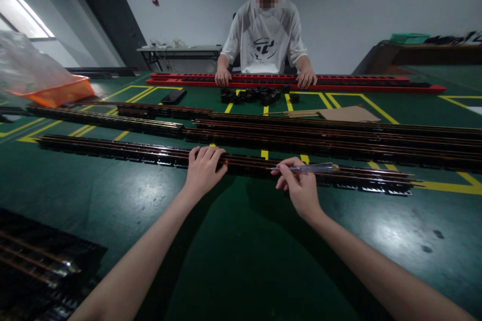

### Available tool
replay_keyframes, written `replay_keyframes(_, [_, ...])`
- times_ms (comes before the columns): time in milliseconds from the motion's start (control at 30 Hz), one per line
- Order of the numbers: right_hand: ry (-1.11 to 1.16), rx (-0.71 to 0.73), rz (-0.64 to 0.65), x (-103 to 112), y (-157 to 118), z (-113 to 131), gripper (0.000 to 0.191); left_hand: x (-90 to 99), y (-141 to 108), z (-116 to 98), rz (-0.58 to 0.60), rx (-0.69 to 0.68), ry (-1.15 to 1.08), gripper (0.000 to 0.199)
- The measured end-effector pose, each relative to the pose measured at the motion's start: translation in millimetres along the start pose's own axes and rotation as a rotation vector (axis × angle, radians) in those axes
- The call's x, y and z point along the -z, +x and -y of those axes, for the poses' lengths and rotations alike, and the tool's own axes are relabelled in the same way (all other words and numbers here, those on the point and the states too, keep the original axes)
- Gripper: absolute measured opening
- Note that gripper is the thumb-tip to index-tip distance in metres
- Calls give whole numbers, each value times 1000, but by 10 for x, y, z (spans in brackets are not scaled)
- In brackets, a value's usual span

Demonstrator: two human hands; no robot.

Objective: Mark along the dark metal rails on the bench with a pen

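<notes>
Long dark strip (248,162), apparently under both hands.

Head cam, fwd/down over both hands (205,170), table (226,251) close.

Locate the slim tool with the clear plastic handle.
Right of centre in the head view, the slim clear-handled tool is held in the right hand, its tip pointing left over the long black strip with reddish rods.

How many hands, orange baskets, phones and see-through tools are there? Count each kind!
Hands: 4 (left hand, right hand, other person's two hands)
Orange basket: 1
Phone: 1
See-through tool: 1
Total: 7
</notes>
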State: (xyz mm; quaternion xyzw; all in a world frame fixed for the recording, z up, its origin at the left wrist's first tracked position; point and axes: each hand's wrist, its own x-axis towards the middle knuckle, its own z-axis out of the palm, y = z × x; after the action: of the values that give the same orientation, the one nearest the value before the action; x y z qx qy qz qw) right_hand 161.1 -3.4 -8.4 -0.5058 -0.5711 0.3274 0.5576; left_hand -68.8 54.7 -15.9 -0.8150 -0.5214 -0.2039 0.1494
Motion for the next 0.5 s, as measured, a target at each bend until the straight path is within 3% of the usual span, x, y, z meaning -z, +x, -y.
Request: replay_keyframes(500, [-44, 14, 30, -2, -6, 26, 17, -2, -13, 11, -10, -25, -8, 41])
